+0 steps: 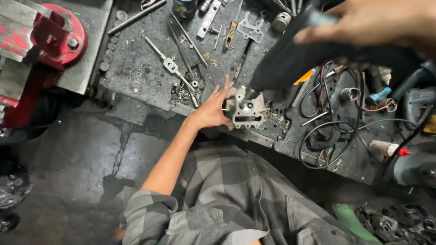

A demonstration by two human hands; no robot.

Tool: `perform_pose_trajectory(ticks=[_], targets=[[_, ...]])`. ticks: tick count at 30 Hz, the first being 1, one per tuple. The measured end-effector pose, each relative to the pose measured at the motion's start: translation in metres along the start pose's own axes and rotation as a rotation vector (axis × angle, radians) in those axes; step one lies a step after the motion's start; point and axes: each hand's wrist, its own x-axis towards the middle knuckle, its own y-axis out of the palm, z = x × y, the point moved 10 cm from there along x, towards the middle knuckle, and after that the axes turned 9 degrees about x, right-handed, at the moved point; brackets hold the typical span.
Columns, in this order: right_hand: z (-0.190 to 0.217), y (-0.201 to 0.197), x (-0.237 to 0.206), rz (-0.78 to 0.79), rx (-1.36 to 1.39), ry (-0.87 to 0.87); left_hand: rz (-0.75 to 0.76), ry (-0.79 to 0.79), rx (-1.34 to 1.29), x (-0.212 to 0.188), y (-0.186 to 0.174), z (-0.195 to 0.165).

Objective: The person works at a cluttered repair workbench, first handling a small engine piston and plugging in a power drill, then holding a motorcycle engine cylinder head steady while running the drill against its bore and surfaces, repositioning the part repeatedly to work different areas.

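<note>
My left hand (213, 109) grips a grey cast metal part (246, 112) with several round holes, pressing it against the front edge of the dirty steel workbench (141, 77). My right hand (377, 20), close to the camera and blurred, is wrapped around the top of a dark power tool (290, 59). The tool slants down to the left, and its tip meets the top of the metal part.
A red bench vise (54, 38) stands at the left. A tap wrench (171, 66), flat gaskets (249, 25), rods and washers litter the bench. Tangled black and red cables (331, 131) lie on the right, beside a drill (415, 97). Cracked concrete floor lies below.
</note>
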Motion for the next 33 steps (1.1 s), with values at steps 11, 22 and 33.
perform_pose_trajectory(ticks=[11,22,33], targets=[[-0.021,0.097,-0.145,0.08,-0.395,-0.186,-0.005,-0.006,-0.028,-0.003,-0.013,-0.002],[-0.113,0.217,-0.193,-0.253,0.184,-0.246,0.075,0.12,0.38,0.014,-0.018,-0.04],[-0.266,0.327,-0.166,-0.48,1.539,-0.599,-0.526,-0.58,0.421,-0.048,0.035,-0.055]])
